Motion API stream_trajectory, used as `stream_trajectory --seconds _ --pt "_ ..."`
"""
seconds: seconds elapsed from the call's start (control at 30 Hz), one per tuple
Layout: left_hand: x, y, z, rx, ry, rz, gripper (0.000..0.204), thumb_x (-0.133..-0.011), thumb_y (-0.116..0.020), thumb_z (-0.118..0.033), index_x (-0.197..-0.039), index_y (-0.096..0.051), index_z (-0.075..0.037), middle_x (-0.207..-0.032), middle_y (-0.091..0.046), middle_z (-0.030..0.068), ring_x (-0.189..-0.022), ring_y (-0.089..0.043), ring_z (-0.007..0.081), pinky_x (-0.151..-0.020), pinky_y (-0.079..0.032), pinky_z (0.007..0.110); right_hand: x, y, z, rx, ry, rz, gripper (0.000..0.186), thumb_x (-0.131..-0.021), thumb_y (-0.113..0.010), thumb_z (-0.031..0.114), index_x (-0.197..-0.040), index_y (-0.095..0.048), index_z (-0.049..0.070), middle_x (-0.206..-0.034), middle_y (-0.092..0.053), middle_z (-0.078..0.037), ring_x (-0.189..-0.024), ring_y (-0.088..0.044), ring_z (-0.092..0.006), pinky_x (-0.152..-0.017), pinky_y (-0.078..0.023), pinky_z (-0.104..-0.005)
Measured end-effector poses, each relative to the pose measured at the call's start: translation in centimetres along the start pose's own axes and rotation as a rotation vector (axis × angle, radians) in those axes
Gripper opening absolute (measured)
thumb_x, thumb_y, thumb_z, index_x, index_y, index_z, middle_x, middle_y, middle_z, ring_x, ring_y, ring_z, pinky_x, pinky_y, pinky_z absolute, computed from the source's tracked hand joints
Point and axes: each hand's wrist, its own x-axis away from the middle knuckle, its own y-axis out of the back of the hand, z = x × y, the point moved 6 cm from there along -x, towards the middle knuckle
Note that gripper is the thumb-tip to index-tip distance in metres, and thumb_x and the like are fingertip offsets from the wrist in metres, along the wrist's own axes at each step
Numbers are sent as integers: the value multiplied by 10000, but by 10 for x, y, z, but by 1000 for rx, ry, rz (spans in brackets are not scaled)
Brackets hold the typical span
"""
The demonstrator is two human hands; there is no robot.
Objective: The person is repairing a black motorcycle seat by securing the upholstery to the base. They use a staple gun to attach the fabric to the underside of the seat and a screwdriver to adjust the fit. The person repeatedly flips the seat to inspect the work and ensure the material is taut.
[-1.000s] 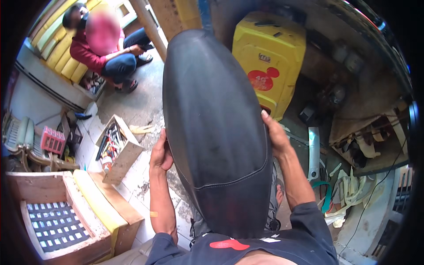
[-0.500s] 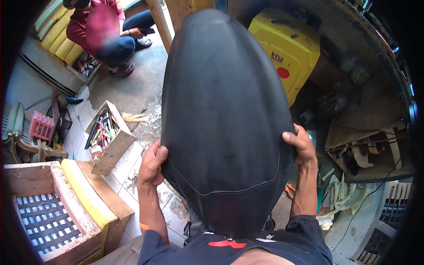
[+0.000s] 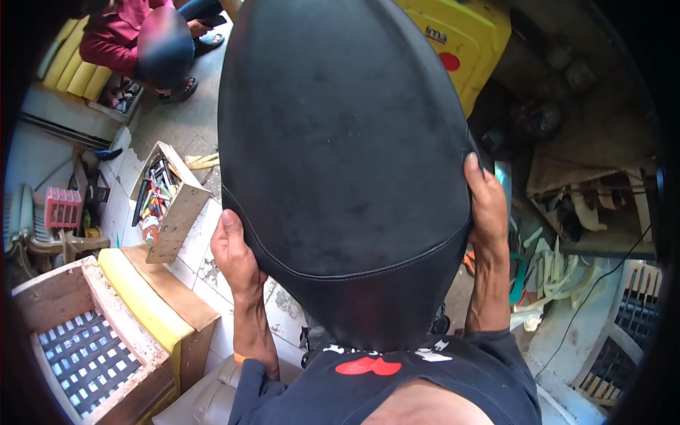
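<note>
A large black vinyl motorcycle seat (image 3: 343,149) with a stitched seam fills the middle of the view, held up close in front of me with its smooth top facing me. My left hand (image 3: 235,256) grips its lower left edge. My right hand (image 3: 486,200) grips its right edge, fingers wrapped round the rim. The seat's narrow end rests against my dark shirt (image 3: 382,382).
A wooden toolbox (image 3: 166,202) with several tools sits on the tiled floor at left. A wooden frame with yellow foam (image 3: 138,301) lies at lower left. A seated person in a red top (image 3: 134,35) is at the far upper left. A yellow case (image 3: 464,42) stands behind the seat; clutter lies at right.
The seat has come closer to my face and now covers more of the view. Both hands have shifted lower along its edges.
</note>
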Motion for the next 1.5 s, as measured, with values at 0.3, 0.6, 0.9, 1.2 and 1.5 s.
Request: stream_trajectory --seconds 0.3,0.6,0.9,1.2,1.5 --pt "-27 -15 36 -354 -24 -9 548 -1167 -457 -442 -1204 -709 44 -1015 -763 80 -846 -683 127 -786 -557 277 -25 15 -13 412 46 -160 604 -1088 -601 534 -1126 -767 -45 -938 -761 -45 -909 -665 -113 -850 -533 -304" --pt "-27 -31 52 -189 37 -63 589 -1165 -428 -486 -1116 -730 17 -892 -733 52 -756 -671 118 -692 -554 274 -29 6 -14 289 73 -181 655 -1094 -548 570 -1178 -770 -40 -1035 -794 -82 -992 -688 -136 -913 -535 -330" --pt "-34 -21 74 -213 129 -73 626 -1153 -409 -545 -1076 -727 -12 -849 -709 23 -736 -667 117 -666 -550 277 -29 -1 -19 374 20 -91 847 -1117 -318 673 -1208 -748 -51 -1095 -778 -177 -1102 -700 -271 -1004 -503 -395" --pt "-37 -32 73 -169 193 66 662 -1157 -372 -547 -1314 -669 23 -1134 -739 112 -984 -726 197 -878 -599 325 -30 -13 -17 142 -76 -37 749 -1118 -438 624 -1250 -746 -46 -1140 -763 -108 -1032 -688 -168 -931 -532 -307" --pt "-72 -40 5 512 -35 132 577 -1182 -353 -430 -1500 -531 18 -1429 -639 152 -1295 -637 254 -1107 -543 366 -67 -84 108 59 152 172 690 -1139 -446 562 -1160 -762 -51 -1006 -767 -100 -917 -702 -152 -855 -547 -277"
